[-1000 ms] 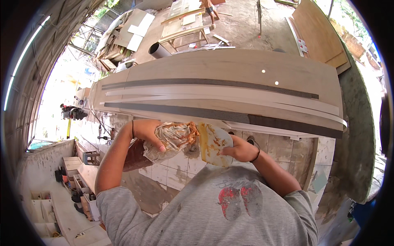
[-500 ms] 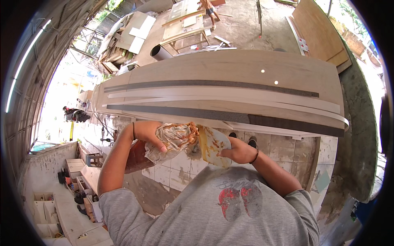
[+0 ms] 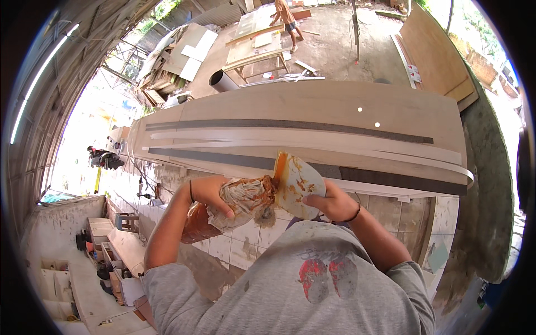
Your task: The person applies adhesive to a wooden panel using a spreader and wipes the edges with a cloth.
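My left hand (image 3: 209, 192) is closed around a crumpled, pale plastic bag (image 3: 241, 196). Brown, sticky-looking smears cover the bag's open end, and its lower part shows a reddish-brown mass. In my right hand (image 3: 335, 202) is a thin, pale flat spreader (image 3: 300, 181), its thumb lying on the face. Yellow-brown smears streak the spreader, and its left edge is thickly coated in orange-yellow. That edge touches or nearly touches the bag's mouth; exact contact cannot be made out. Both are held in front of the long bench's near edge.
Long dark strips (image 3: 385, 176) and white strips (image 3: 301, 140) lie along the wooden bench top (image 3: 268, 100). Farther off, a person (image 3: 286, 25) stands at another worktable (image 3: 254, 53). Stacked boards (image 3: 181, 50) are at the far left; a large wooden sheet (image 3: 432, 50) leans at right.
The spreader has risen and its upper edge now overlaps the bench strips in view. My left hand and the bag have shifted slightly right. The view has tilted, showing more of the far person.
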Motion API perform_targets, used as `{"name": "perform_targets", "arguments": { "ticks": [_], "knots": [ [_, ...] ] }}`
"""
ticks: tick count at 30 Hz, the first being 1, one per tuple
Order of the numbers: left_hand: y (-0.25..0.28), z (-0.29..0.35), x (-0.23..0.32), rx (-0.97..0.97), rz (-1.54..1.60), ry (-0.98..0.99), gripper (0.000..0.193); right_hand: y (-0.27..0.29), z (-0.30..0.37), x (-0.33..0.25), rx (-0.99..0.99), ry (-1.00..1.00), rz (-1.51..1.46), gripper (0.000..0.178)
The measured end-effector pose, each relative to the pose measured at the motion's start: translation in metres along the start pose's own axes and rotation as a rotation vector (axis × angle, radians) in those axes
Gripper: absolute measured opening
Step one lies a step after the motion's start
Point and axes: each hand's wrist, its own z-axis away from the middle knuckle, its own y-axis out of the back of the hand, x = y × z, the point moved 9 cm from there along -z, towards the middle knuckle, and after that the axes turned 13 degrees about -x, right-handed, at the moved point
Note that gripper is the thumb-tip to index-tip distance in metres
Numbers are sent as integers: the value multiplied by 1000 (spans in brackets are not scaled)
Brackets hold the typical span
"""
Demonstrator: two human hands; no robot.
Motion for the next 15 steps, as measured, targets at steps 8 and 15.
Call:
{"name": "perform_targets", "arguments": {
  "ticks": [8, 15],
  "knots": [
    [9, -9, -11, 74, 40, -118, 65, 7, 11, -48, 105, 200, 253, 39],
    [54, -10, -16, 237, 38, -352, 60, 9, -3, -48, 201, 240, 148, 41]
  ]
}}
